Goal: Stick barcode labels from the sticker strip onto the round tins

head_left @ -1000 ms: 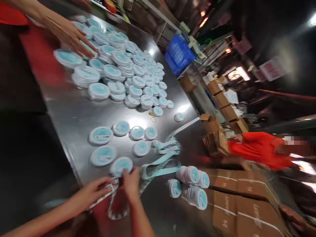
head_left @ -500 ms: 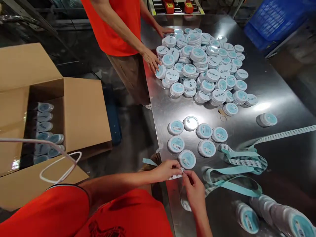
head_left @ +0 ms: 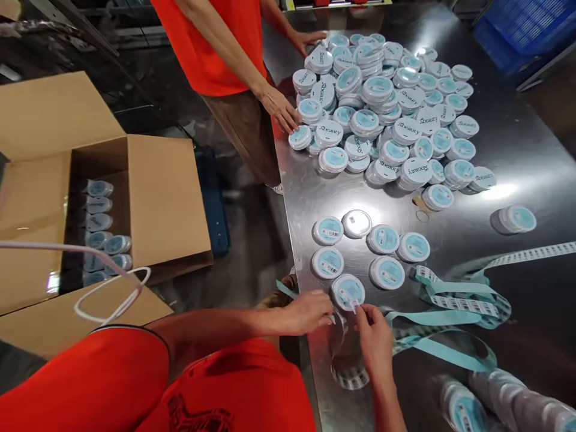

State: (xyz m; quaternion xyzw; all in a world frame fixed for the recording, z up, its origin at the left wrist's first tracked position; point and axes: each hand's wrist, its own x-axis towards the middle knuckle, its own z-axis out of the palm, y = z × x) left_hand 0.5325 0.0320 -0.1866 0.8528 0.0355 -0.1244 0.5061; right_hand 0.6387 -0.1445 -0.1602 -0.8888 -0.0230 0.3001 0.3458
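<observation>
round blue container (head_left: 348, 292), barcode sticker (head_left: 345, 295) on top

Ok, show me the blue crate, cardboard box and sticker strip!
Blue plastic crate (head_left: 526, 27), head view, slatted side.
Cardboard box (head_left: 166, 201), head view, open flap.
Barcode label strip (head_left: 533, 254), head view, straight stretch on the table.

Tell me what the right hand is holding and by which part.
The right hand pinches a white barcode label by its edge between the fingertips, just over a round pale-blue-topped container.
</observation>
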